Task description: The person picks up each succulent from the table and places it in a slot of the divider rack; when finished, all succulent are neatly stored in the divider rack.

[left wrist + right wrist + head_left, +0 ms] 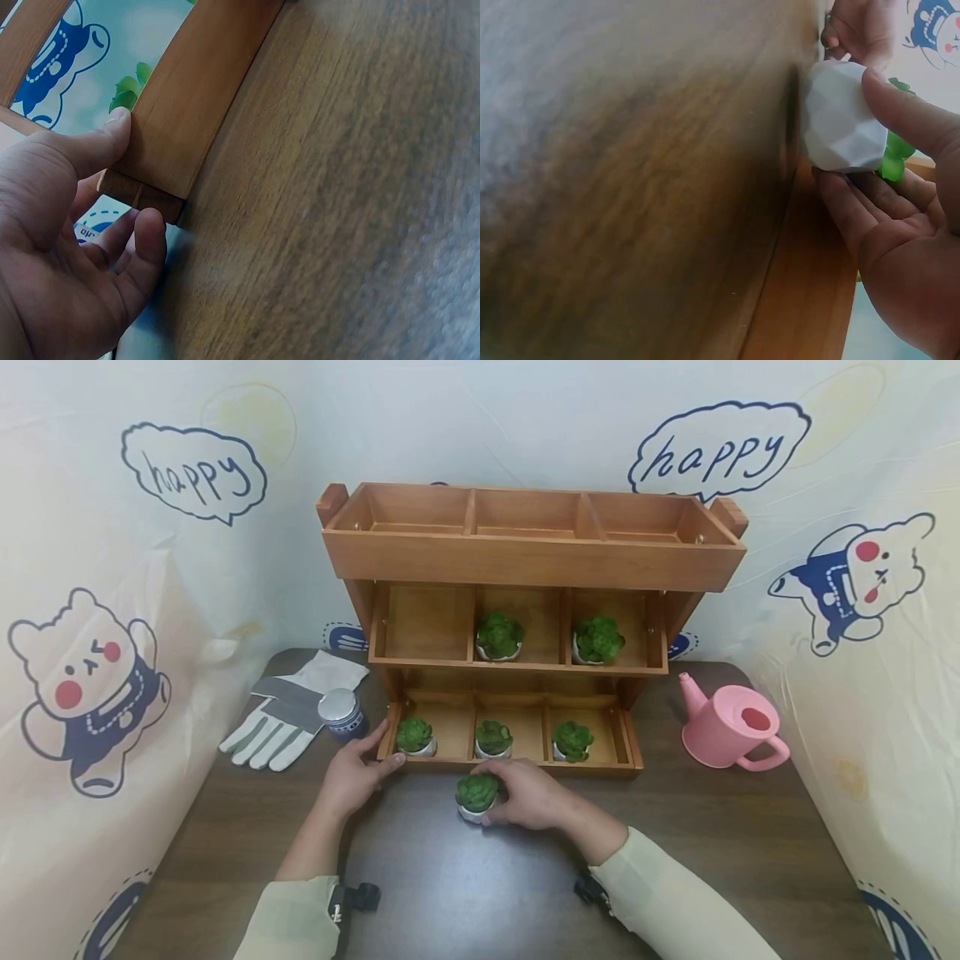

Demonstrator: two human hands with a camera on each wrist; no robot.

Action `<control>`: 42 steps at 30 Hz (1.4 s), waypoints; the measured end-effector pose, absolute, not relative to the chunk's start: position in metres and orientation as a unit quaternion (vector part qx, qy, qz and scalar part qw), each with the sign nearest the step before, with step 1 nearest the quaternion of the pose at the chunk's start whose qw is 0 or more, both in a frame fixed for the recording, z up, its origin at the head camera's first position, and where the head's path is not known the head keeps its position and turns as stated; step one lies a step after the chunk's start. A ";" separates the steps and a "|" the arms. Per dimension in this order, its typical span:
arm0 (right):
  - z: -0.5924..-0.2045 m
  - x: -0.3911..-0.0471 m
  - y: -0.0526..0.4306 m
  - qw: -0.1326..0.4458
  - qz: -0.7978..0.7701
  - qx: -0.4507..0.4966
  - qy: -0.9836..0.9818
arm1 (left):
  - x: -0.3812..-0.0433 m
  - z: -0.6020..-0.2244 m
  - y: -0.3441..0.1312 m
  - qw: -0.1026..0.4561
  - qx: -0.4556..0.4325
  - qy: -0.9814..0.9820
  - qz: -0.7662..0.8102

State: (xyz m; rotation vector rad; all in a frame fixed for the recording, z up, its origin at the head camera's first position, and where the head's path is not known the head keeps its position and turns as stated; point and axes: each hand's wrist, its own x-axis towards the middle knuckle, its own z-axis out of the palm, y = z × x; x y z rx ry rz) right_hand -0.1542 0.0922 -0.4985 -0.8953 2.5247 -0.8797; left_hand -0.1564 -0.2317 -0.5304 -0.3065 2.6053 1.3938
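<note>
In my right hand (pixel 528 795) I hold a small potted succulent (pixel 477 794), thumb on one side of its pot and fingers on the other. The faceted white pot (pixel 844 116) shows in the right wrist view, just in front of the shelf's bottom tier. My left hand (pixel 356 772) grips the front left corner of the three-tier wooden plant shelf (pixel 525 560). In the left wrist view the thumb (pixel 116 139) lies on the front board (pixel 176 112), with the fingers bent around its end. Three potted succulents stand in the bottom tier, one per compartment.
The middle tier holds a succulent (pixel 499 636) in its centre compartment and another succulent (pixel 598 639) at right. A pink watering can (pixel 723 727) stands right of the shelf. Left of it are work gloves (pixel 288 714) and a blue-and-white lidded jar (pixel 342 713). Printed cloth surrounds the table.
</note>
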 end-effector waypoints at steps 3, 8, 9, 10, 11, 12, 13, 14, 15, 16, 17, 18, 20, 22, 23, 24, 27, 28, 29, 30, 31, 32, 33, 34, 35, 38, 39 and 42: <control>-0.496 -0.155 0.092 0.158 -0.313 -0.316 0.882 | -0.156 -0.529 -0.231 0.088 -0.102 0.875 0.466; -0.484 -0.157 0.092 0.155 -0.334 -0.316 0.874 | -0.157 -0.529 -0.231 0.091 -0.100 0.876 0.462; -0.481 -0.157 0.092 0.154 -0.338 -0.317 0.873 | -0.157 -0.529 -0.231 0.092 -0.100 0.876 0.462; -0.478 -0.158 0.091 0.153 -0.340 -0.318 0.872 | -0.157 -0.529 -0.231 0.093 -0.100 0.876 0.462; -0.476 -0.158 0.091 0.150 -0.342 -0.320 0.871 | -0.157 -0.529 -0.232 0.094 -0.100 0.877 0.461; -0.473 -0.158 0.090 0.148 -0.343 -0.321 0.870 | -0.157 -0.529 -0.232 0.095 -0.100 0.877 0.461; -0.471 -0.158 0.090 0.145 -0.342 -0.321 0.871 | -0.157 -0.530 -0.232 0.096 -0.100 0.877 0.460; -0.469 -0.158 0.089 0.143 -0.341 -0.320 0.872 | -0.157 -0.530 -0.232 0.096 -0.100 0.877 0.460; -0.467 -0.158 0.088 0.141 -0.341 -0.319 0.873 | -0.157 -0.530 -0.232 0.096 -0.100 0.877 0.461; -0.465 -0.158 0.088 0.141 -0.342 -0.317 0.873 | -0.157 -0.530 -0.233 0.096 -0.100 0.877 0.461; -0.464 -0.158 0.087 0.140 -0.342 -0.315 0.874 | -0.157 -0.530 -0.233 0.096 -0.101 0.877 0.461; -0.462 -0.158 0.086 0.142 -0.345 -0.312 0.874 | -0.157 -0.531 -0.233 0.097 -0.101 0.876 0.461; -0.459 -0.158 0.085 0.145 -0.353 -0.306 0.872 | -0.157 -0.531 -0.233 0.095 -0.102 0.877 0.461; -0.456 -0.159 0.084 0.146 -0.366 -0.302 0.868 | -0.157 -0.531 -0.233 0.093 -0.103 0.877 0.460; -0.454 -0.159 0.084 0.145 -0.370 -0.301 0.867 | -0.157 -0.531 -0.233 0.092 -0.102 0.877 0.460; -0.453 -0.160 0.083 0.143 -0.375 -0.300 0.866 | -0.157 -0.531 -0.233 0.091 -0.101 0.877 0.460; -0.447 -0.161 0.082 0.127 -0.383 -0.308 0.862 | -0.157 -0.531 -0.233 0.089 -0.100 0.877 0.462; -0.446 -0.162 0.081 0.120 -0.384 -0.311 0.861 | -0.157 -0.531 -0.233 0.088 -0.100 0.876 0.463; -0.443 -0.162 0.080 0.112 -0.386 -0.315 0.860 | -0.157 -0.531 -0.233 0.088 -0.101 0.876 0.463; -0.441 -0.163 0.080 0.105 -0.389 -0.320 0.858 | -0.157 -0.531 -0.233 0.088 -0.101 0.876 0.464; -0.439 -0.163 0.079 0.098 -0.393 -0.325 0.855 | -0.157 -0.530 -0.233 0.087 -0.102 0.875 0.464; -0.437 -0.164 0.078 0.090 -0.396 -0.328 0.853 | -0.157 -0.530 -0.233 0.087 -0.102 0.875 0.464; -0.435 -0.164 0.077 0.083 -0.399 -0.330 0.852 | -0.157 -0.530 -0.233 0.087 -0.103 0.875 0.464; -0.432 -0.165 0.077 0.077 -0.400 -0.331 0.851 | -0.157 -0.530 -0.233 0.088 -0.103 0.875 0.464; -0.430 -0.165 0.076 0.074 -0.404 -0.333 0.849 | -0.157 -0.530 -0.232 0.089 -0.104 0.875 0.465; -0.422 -0.165 0.074 0.066 -0.407 -0.328 0.850 | -0.157 -0.529 -0.232 0.092 -0.103 0.874 0.466; -0.419 -0.165 0.073 0.063 -0.408 -0.326 0.850 | -0.157 -0.529 -0.232 0.094 -0.102 0.874 0.466; -0.408 -0.165 0.070 0.056 -0.410 -0.318 0.853 | -0.157 -0.529 -0.232 0.096 -0.103 0.873 0.468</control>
